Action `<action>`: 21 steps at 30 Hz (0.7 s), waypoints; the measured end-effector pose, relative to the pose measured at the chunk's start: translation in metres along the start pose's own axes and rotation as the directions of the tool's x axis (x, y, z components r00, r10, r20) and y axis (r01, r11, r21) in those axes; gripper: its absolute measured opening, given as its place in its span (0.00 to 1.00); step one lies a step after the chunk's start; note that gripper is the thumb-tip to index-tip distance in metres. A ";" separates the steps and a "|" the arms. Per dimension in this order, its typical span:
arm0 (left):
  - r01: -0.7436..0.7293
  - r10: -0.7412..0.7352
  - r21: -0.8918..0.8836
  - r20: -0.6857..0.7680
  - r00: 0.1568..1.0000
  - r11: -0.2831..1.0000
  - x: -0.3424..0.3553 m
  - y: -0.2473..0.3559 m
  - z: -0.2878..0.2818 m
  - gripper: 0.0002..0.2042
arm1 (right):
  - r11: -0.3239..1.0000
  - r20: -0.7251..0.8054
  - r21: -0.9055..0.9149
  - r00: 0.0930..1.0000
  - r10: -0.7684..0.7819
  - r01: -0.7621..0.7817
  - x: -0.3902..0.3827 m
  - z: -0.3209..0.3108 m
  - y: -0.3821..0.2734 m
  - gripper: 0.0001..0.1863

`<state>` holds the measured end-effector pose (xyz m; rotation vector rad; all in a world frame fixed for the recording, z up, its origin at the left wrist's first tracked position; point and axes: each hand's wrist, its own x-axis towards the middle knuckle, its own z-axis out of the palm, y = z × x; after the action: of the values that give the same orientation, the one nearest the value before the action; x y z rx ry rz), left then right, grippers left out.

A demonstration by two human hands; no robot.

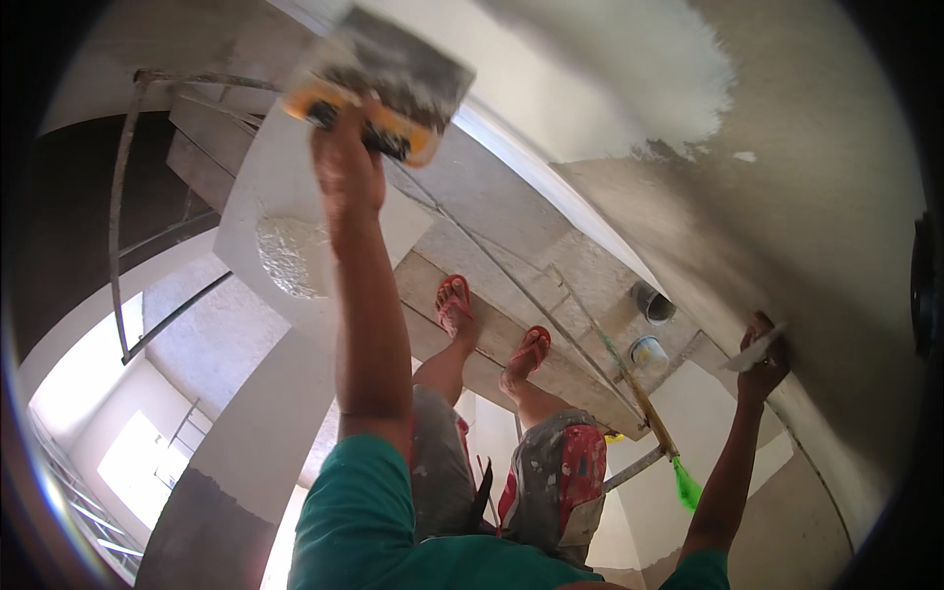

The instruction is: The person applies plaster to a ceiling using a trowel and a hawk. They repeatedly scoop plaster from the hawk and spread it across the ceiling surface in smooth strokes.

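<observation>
My left hand [349, 167] is raised at the top of the view, wrapped round the orange-and-black handle of a wide metal trowel [398, 64], whose blade has dark smears on it and is slightly blurred. My right hand [763, 372] is at the right, closed on a smaller pale-bladed putty knife [747, 351], close to the wall [821, 246]. The wall surface has light and darker patches of plaster. Below me, my feet in red sandals stand on a wooden plank [426, 290].
Metal scaffold tubing [125, 236] runs at the left and a diagonal bar [521, 285] beside the plank. Far below are a dark bucket [652, 303], a pale bucket [649, 356] and a green object [686, 484] near the bar's end. Bright openings [147, 452] show at lower left.
</observation>
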<state>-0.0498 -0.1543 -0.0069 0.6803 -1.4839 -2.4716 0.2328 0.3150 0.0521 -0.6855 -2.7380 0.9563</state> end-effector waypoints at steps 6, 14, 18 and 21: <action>0.460 -0.423 0.143 -0.228 0.877 0.877 0.022 -0.312 -0.143 0.13 | 0.744 -0.089 0.608 0.908 0.410 -0.277 0.001 -0.022 0.020 0.17; 0.550 -0.486 0.203 -0.291 0.824 0.810 0.052 -0.492 -0.140 0.15 | 0.985 -0.415 0.024 0.895 0.164 -0.169 -0.008 -0.045 0.025 0.22; 0.544 -0.520 0.093 -0.198 0.831 0.834 0.083 -0.518 -0.130 0.13 | 0.986 -0.436 -0.047 0.891 0.126 -0.162 -0.007 -0.048 0.026 0.24; 0.559 -0.524 0.184 -0.210 0.826 0.808 0.086 -0.511 -0.115 0.14 | 0.984 -0.432 -0.045 0.892 0.135 -0.170 -0.013 -0.055 0.030 0.26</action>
<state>-0.0308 -0.0291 -0.5225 1.4969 -1.7331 -2.5503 0.2718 0.3598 0.0759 -1.0048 -2.3683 0.6267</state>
